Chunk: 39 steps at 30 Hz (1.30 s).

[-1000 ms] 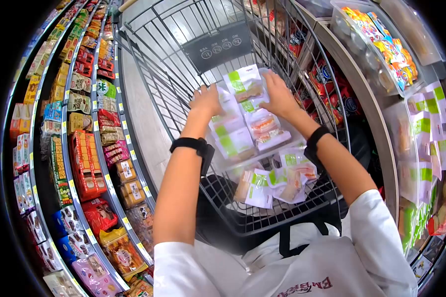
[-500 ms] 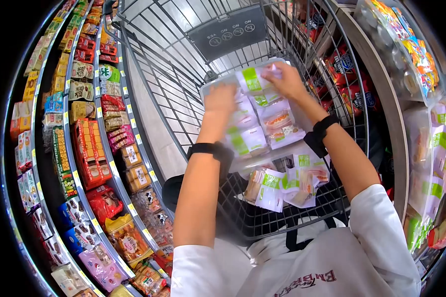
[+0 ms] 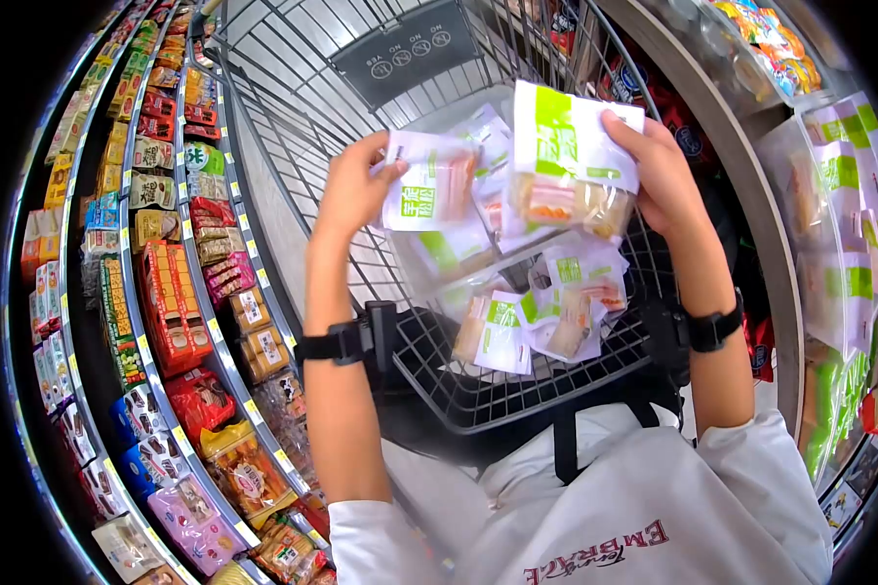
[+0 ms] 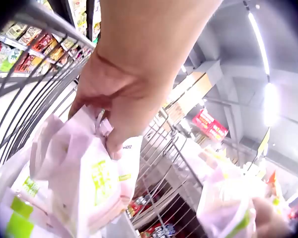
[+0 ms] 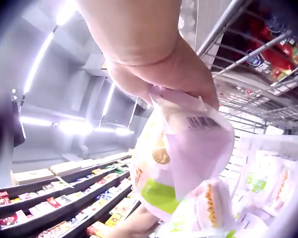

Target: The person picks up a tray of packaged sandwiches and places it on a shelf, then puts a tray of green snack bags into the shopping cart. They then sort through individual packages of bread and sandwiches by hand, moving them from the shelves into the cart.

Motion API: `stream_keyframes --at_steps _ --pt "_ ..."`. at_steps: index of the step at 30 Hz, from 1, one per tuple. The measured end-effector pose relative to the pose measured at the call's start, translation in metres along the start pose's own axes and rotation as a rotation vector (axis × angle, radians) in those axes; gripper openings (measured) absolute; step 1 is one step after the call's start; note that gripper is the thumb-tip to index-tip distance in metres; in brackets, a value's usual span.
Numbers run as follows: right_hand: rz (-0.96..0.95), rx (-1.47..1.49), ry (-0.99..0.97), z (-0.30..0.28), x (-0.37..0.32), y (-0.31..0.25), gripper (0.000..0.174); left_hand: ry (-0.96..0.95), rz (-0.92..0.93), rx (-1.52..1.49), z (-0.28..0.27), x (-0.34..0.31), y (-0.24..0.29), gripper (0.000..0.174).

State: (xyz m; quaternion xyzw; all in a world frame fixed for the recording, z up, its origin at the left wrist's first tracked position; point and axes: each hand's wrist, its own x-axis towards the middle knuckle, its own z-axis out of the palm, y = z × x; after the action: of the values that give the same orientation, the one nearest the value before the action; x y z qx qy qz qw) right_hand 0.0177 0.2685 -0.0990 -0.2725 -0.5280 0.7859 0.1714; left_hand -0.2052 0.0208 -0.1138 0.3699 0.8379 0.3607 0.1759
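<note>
My left hand [image 3: 357, 187] pinches the white and green wrapper of a packaged sandwich [image 3: 421, 200], raised over a translucent plastic bin [image 5: 270, 141] inside a shopping cart [image 3: 537, 419]. Thumb on the front of the wrapper, my right hand [image 3: 661, 175] holds another packaged sandwich [image 3: 566, 146], with its pale layered filling showing through the clear lower part. Below both hands, more wrapped sandwiches [image 3: 449, 252] lie in the bin, partly hidden by the raised packs. Several loose packs [image 3: 502, 331] lie on the cart's wire bottom, near my body.
Shelves of snack bags [image 3: 200, 278] run along the left. A wooden shelf edge [image 3: 741, 185] passes close on the right of the cart, with red bags [image 3: 688, 136] behind it. Another clear bin with similar sandwich packs [image 3: 854, 219] stands at far right.
Both hands were down among the packs in the bin. They have come up and apart, each now holding a packaged sandwich.
</note>
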Motion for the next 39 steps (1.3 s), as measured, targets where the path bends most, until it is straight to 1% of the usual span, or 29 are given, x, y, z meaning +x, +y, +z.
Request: stream_keyframes --at_steps 1,3,4,5,7,8,9,11,12,14,17,19,20,21,22,23,25,27,29,31,32,33,35,36,37,39 --pt "0.035 -0.013 0.032 -0.005 -0.011 0.003 0.031 -0.087 -0.028 -0.224 -0.005 -0.006 -0.002 0.022" --pt "0.056 -0.028 -0.010 -0.012 -0.037 0.000 0.031 -0.130 -0.117 -0.423 -0.012 -0.032 0.025 0.024" --pt "0.070 -0.046 -0.026 -0.019 -0.046 0.000 0.031 -0.179 -0.136 -0.449 -0.015 -0.042 0.035 0.026" --pt "0.081 -0.066 -0.042 -0.026 -0.053 -0.001 0.031 -0.173 -0.147 -0.449 -0.017 -0.051 0.042 0.026" --pt "0.093 -0.071 0.012 -0.032 -0.069 -0.004 0.029 -0.401 -0.115 -0.502 -0.016 -0.065 0.054 0.031" --pt "0.092 -0.062 0.005 -0.036 -0.073 -0.006 0.029 -0.471 -0.135 -0.489 -0.016 -0.070 0.058 0.035" --pt "0.091 -0.056 -0.001 -0.041 -0.077 -0.008 0.028 -0.473 -0.137 -0.497 -0.015 -0.073 0.061 0.035" --pt "0.058 -0.059 0.037 -0.041 -0.082 -0.016 0.025 -0.564 -0.058 -0.437 -0.008 -0.078 0.066 0.035" --pt "0.058 -0.036 0.044 -0.041 -0.083 -0.018 0.026 -0.589 -0.069 -0.421 -0.004 -0.079 0.068 0.033" --pt "0.059 -0.018 0.057 -0.044 -0.082 -0.016 0.026 -0.622 -0.082 -0.435 0.004 -0.080 0.071 0.032" --pt "0.059 0.002 0.015 -0.044 -0.082 -0.007 0.026 -0.660 -0.103 -0.411 0.017 -0.080 0.066 0.034" --pt "0.062 -0.004 0.006 -0.042 -0.082 -0.003 0.027 -0.671 -0.108 -0.371 0.024 -0.079 0.064 0.028" --pt "0.065 0.004 -0.004 -0.044 -0.081 -0.001 0.026 -0.672 -0.107 -0.375 0.024 -0.080 0.064 0.028" --pt "0.065 -0.004 0.002 -0.045 -0.079 0.005 0.026 -0.671 -0.054 -0.212 0.025 -0.080 0.065 0.024" --pt "0.073 0.058 -0.018 -0.045 -0.077 0.010 0.025 -0.667 0.010 -0.055 0.027 -0.078 0.066 0.025" --pt "0.070 0.113 -0.030 -0.044 -0.076 0.007 0.024 -0.672 0.041 -0.071 0.028 -0.078 0.066 0.025" --pt "0.245 0.535 -0.024 -0.030 -0.085 -0.005 0.023 -0.575 -0.010 -0.212 0.024 -0.084 0.065 0.027" --pt "0.149 1.109 -0.411 -0.032 -0.091 0.020 0.025 -0.508 -0.056 -0.201 0.019 -0.089 0.067 0.027" --pt "0.191 1.381 -0.672 -0.032 -0.089 0.022 0.032 -0.501 -0.142 -0.162 0.010 -0.091 0.071 0.027" --pt "0.124 1.359 -1.004 -0.029 -0.076 0.025 0.036 -0.462 -0.156 -0.201 0.006 -0.096 0.080 0.027" --pt "0.165 1.436 -1.052 -0.025 -0.074 0.029 0.039 -0.455 -0.184 -0.205 0.002 -0.098 0.085 0.026" --pt "0.151 1.425 -1.045 -0.022 -0.072 0.033 0.039 -0.453 -0.178 -0.213 -0.002 -0.099 0.091 0.025" --pt "0.193 1.410 -1.050 -0.019 -0.070 0.039 0.041 -0.434 -0.227 -0.318 -0.011 -0.103 0.096 0.027" --pt "0.193 1.429 -1.051 -0.018 -0.071 0.041 0.043 -0.365 -0.205 -0.351 -0.014 -0.107 0.098 0.030" --pt "0.193 1.431 -1.048 -0.017 -0.068 0.044 0.043 -0.367 -0.207 -0.351 -0.017 -0.107 0.102 0.030" --pt "0.156 1.471 -1.207 -0.014 -0.063 0.050 0.042 -0.310 -0.150 -0.426 -0.023 -0.110 0.110 0.033"
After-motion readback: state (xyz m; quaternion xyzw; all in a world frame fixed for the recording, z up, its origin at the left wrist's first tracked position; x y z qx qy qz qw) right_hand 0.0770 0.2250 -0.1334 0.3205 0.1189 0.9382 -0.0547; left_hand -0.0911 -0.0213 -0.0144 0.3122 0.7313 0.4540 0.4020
